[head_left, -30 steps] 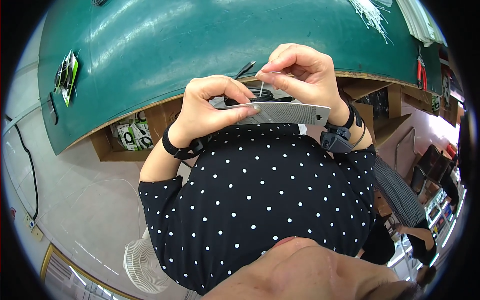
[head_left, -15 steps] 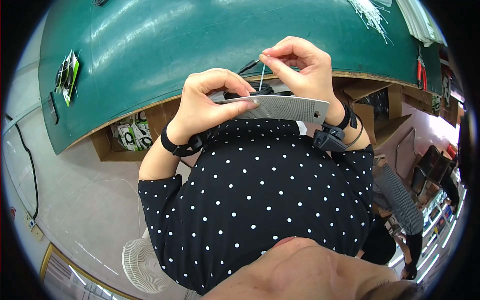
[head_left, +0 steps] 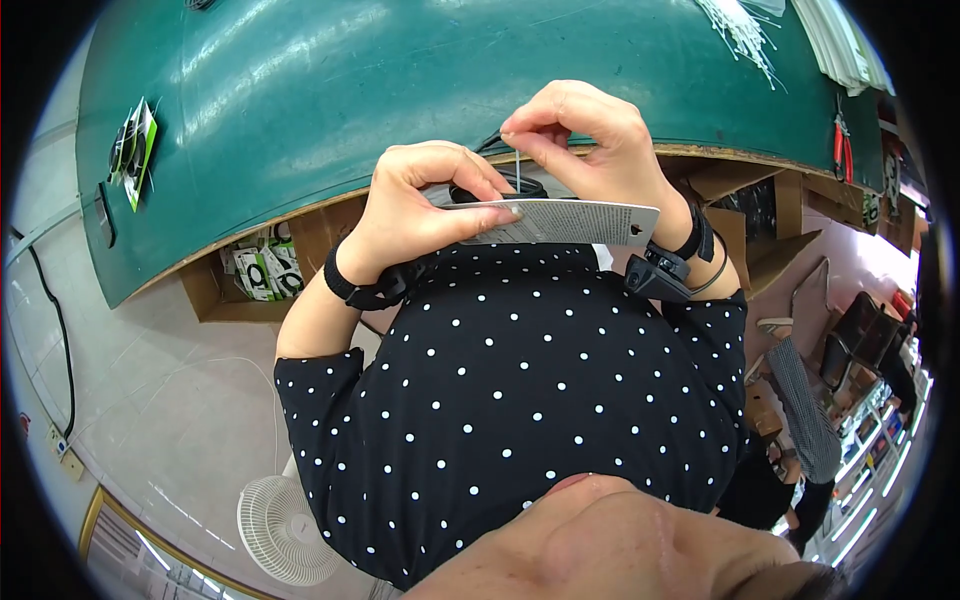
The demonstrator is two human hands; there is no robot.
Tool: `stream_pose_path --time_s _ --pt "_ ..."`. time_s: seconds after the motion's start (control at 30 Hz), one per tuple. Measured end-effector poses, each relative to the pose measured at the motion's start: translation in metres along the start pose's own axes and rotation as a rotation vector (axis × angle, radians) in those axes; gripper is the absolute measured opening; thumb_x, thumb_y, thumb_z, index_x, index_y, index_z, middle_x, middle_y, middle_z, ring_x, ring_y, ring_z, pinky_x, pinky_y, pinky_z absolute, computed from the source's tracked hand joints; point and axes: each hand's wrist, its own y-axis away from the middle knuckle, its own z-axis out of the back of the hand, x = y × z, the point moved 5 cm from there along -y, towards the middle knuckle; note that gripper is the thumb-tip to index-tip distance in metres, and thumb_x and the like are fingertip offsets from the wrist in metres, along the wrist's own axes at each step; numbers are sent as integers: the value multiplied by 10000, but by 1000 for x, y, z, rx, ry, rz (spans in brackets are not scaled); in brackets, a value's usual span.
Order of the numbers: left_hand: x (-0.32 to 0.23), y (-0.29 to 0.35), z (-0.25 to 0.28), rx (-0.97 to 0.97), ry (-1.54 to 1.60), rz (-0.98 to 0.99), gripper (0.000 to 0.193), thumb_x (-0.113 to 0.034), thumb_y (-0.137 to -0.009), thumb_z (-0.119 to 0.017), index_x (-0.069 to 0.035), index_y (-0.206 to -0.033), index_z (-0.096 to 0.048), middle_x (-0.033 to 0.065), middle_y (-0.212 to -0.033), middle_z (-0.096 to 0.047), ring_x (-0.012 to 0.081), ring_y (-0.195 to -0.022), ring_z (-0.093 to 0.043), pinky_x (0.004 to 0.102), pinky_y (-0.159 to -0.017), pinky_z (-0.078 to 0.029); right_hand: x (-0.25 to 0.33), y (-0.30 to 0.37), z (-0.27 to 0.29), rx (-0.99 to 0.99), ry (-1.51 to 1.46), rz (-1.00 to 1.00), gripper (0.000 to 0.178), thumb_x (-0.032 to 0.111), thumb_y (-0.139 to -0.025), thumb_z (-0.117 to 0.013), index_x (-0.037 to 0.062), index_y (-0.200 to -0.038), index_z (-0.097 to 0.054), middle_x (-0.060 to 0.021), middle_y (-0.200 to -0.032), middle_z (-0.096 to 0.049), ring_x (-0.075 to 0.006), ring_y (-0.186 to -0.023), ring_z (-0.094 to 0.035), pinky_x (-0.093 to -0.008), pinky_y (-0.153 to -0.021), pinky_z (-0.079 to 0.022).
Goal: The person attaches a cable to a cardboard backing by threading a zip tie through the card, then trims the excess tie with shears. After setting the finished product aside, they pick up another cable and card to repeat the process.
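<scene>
Between thumb and fingers, my left hand (head_left: 425, 200) grips a printed backing card (head_left: 580, 222) near its left part, just past the table's near edge. A coiled black cable (head_left: 530, 187) lies against the card's far side, partly hidden by the card and my fingers. Rising from the coil is a thin pale cable tie (head_left: 518, 172). My right hand (head_left: 595, 130) pinches the top of that tie between thumb and forefinger, above the card. Beyond the coil, a length of the black cable runs toward the right fingertips.
Carded black cables (head_left: 135, 150) lie on the green table (head_left: 330, 90) at left. Loose white cable ties (head_left: 740, 35), white strips (head_left: 845, 45) and red-handled cutters (head_left: 843, 150) sit at right. Below the edge is a carton (head_left: 215, 300) of packages. A fan (head_left: 285, 530) stands lower left.
My right hand has moved slightly left and nearer, and the cable tie now stands more upright. The left hand and card have barely shifted. A person at the right has moved.
</scene>
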Motion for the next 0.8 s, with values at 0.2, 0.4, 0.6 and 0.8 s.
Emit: stream_pose_path --time_s 0.2,0.4,0.6,0.8 --pt "0 0 2 -15 32 -15 145 59 -660 -773 4 -739 -665 134 -840 -689 143 -722 -645 234 -637 -520 -1 -2 -1 176 -30 77 119 -51 -754 -690 25 -842 -663 -40 -774 -644 -104 -645 -582 -210 -536 -443" --pt "-15 1 2 11 -164 -190 162 42 -628 -779 -12 -712 -652 123 -795 -696 164 -698 -649 262 -616 -515 1 1 5 175 -197 -64 112 -49 -745 -712 11 -823 -659 -80 -807 -659 -122 -675 -616 -211 -550 -457" --pt "-28 2 -3 42 -206 -265 170 27 -607 -776 -21 -706 -646 118 -777 -692 186 -675 -657 274 -591 -513 15 1 7 160 -70 330 159 -59 -691 -715 -10 -825 -647 -110 -794 -646 -183 -630 -622 -247 -525 -471" --pt "-39 5 -8 96 -338 -428 165 15 -606 -764 -39 -712 -649 103 -773 -689 209 -655 -663 278 -578 -518 32 10 4 230 118 562 204 -29 -636 -710 -14 -825 -636 -107 -786 -637 -207 -594 -602 -274 -485 -464"
